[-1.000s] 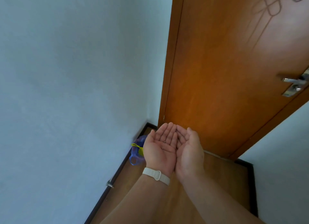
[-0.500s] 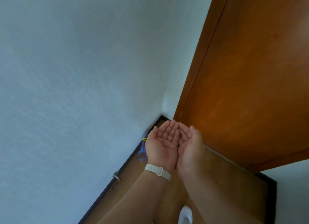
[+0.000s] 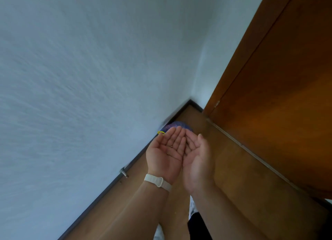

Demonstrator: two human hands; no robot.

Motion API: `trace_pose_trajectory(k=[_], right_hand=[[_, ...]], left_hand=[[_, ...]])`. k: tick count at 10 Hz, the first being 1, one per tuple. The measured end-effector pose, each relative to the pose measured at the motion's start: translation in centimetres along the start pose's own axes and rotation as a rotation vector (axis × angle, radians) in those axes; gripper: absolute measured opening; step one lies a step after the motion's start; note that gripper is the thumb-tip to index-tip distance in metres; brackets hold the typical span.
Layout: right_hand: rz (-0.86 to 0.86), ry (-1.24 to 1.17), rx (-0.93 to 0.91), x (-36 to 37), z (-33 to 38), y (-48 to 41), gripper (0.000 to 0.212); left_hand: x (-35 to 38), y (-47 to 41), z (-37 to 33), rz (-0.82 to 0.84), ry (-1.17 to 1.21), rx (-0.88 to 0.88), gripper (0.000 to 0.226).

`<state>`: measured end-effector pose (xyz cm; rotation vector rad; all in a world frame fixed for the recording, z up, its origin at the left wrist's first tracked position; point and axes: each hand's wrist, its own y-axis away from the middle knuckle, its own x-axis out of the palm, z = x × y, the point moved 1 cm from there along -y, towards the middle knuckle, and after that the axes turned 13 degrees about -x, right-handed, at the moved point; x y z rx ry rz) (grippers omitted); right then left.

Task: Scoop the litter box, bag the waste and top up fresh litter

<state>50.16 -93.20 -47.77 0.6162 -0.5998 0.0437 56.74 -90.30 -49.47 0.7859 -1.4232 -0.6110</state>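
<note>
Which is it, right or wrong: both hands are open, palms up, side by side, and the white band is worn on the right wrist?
Wrong in one point. The head view shows the white band on the wrist of the left hand, not of the right hand. The rest holds: both hands are open, palms up, side by side.

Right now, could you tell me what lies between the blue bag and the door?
Only bare floor separates the blue bag from the door, seen in the head view.
</note>
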Motion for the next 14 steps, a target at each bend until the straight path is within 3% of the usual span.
trace_pose_trajectory(k=[5, 6, 7, 8, 9, 10, 11, 12, 14], right_hand=[[-0.141, 0.115, 0.051, -11.1, -18.0, -23.3, 0.042], [-0.043, 0.299, 0.059, -13.7, -21.4, -27.0, 0.037], [0.174, 0.807, -0.177, -16.7, -24.0, -30.0, 0.031], [0.422, 1.253, -0.317, -19.6, -25.7, -32.3, 0.022], [0.566, 1.558, -0.420, -21.5, -26.2, -34.6, 0.034], [0.675, 1.828, -0.499, -22.4, -26.4, -35.8, 0.048], [0.760, 1.978, -0.528, -22.7, -26.0, -36.5, 0.055], [0.813, 2.051, -0.502, -22.3, -25.4, -36.5, 0.060], [0.773, 1.882, -0.438, -20.5, -22.7, -35.4, 0.061]], left_hand=[[-11.4, -27.4, -3.2, -0.133, -0.030, -0.063, 0.036], [-14.8, -32.6, -4.4, -0.146, -0.078, -0.065, 0.036], [-17.7, -36.9, -5.8, -0.188, -0.205, -0.049, 0.034], [-19.8, -40.1, -7.2, -0.273, -0.496, 0.019, 0.028], [-20.7, -42.0, -8.1, -0.390, -1.146, 0.208, 0.021], [-21.0, -42.8, -8.4, -0.363, -1.860, 0.280, 0.035], [-21.2, -43.4, -8.9, -0.234, -2.343, 0.328, 0.053], [-21.2, -43.4, -9.5, -0.299, -2.587, 0.352, 0.065], [-19.7, -40.3, -10.5, -0.363, -2.530, 0.417, 0.065]])
